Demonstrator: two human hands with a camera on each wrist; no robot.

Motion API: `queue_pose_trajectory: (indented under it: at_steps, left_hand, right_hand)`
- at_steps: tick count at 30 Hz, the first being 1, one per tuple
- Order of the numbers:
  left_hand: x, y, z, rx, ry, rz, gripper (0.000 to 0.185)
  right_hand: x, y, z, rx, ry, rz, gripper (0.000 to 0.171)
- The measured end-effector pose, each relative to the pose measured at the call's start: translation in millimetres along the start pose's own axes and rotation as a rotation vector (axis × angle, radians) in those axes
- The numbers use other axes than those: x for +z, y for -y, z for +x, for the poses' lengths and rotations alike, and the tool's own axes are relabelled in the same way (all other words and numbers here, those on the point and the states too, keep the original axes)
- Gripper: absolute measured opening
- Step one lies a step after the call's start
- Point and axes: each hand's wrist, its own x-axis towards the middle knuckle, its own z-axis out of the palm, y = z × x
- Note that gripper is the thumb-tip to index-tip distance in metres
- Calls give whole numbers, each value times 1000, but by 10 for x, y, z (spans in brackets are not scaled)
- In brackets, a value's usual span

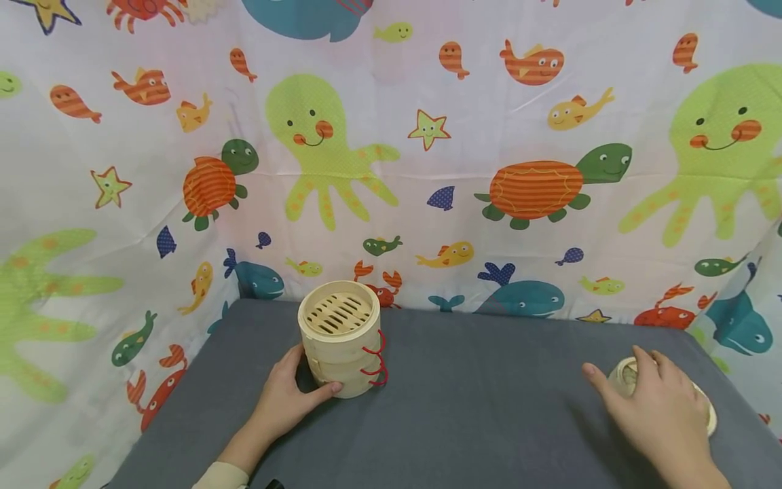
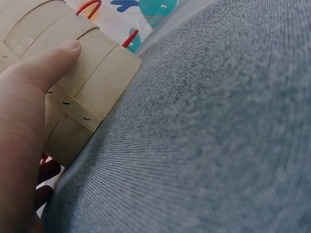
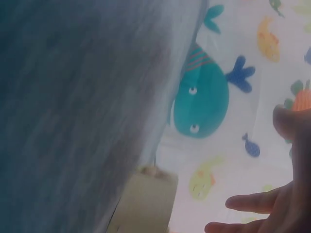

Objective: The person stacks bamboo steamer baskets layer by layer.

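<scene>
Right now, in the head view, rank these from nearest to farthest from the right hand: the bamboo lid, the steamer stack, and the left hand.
1. The bamboo lid, at the table's right edge, directly under the right hand.
2. The steamer stack, across the grey table, left of centre.
3. The left hand, gripping the stack's far left side, only slightly farther.

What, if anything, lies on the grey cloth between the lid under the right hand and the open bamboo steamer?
Nothing visible: only bare grey cloth lies between the lid under the right hand and the steamer, which the left hand holds.
</scene>
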Motion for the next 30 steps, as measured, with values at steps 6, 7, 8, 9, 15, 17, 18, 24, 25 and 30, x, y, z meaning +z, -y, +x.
queue_pose_trajectory:
  at_steps: [6,7,8,9,15,17,18,24,25,30]
  left_hand:
    - [-4,-19,-14,2,-1,-12,105]
    - [-6,-23,-16,2,0,-13,105]
    - [-7,-28,-15,2,0,-13,105]
    - [-9,-34,-15,3,0,-13,105]
    - [-10,-46,-12,-5,2,-13,105]
    - [-8,-44,-15,-8,4,-15,104]
    - [-8,-43,-13,-8,5,-16,104]
    - [-19,-43,-5,-1,7,-27,105]
    - [-19,-41,-7,-3,7,-27,105]
    - [-7,-29,-14,-14,11,-15,105]
  right_hand:
    - [-22,-219,-39,125,34,-45,112]
    - [-22,-253,-47,142,44,-52,113]
    - [-28,-289,-49,152,51,-59,113]
    - [-34,-325,-48,163,58,-69,112]
    - [-61,-532,-80,201,122,-89,112]
    - [-57,-588,-96,219,151,-94,114]
    - [-54,-609,-102,232,166,-99,115]
    - [-40,-682,-132,243,224,-110,119]
    - [-36,-690,-135,227,223,-109,119]
    - [-19,-733,-159,128,181,-91,114]
